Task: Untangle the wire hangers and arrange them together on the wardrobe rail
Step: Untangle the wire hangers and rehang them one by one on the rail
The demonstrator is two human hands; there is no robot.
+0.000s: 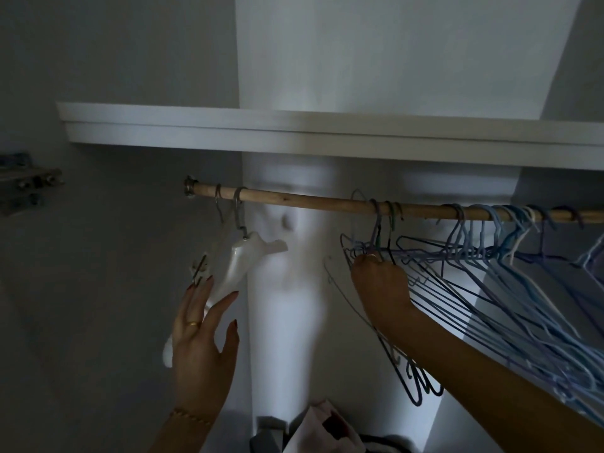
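- We are looking into a dim wardrobe, and much of it is hard to read: the far-right run of blue and lilac wire hangers is getting cut off by the frame edge, and their lower loops are blurring into one mass.
- The fingertips of our right hand are going out of sight among the wires, so we cannot count how many hangers they are catching.
- The bundle of folded things at the bottom edge is too dark to identify, and the metal hinge at the left edge is only partly showing.
- Our right hand is curling its fingers narrowly around the necks of a small cluster of wire hangers, gripping them just below their hooks.
- Our left hand is spreading wide, fingers straight, holding nothing; its fingertips are reaching the lower part of a glossy white plastic hanger, though we cannot tell whether they are touching it.
- The round wooden rail is running just above the right hand's grip, with the gripped hangers' hooks looping over it directly overhead.
- The main fan of wire hangers is hanging to the right of that grip, slanting down past the forearm.
- The white plastic hanger is hanging well to the left of the grip, near the rail's metal end bracket.
- A white shelf is sitting above the rail.
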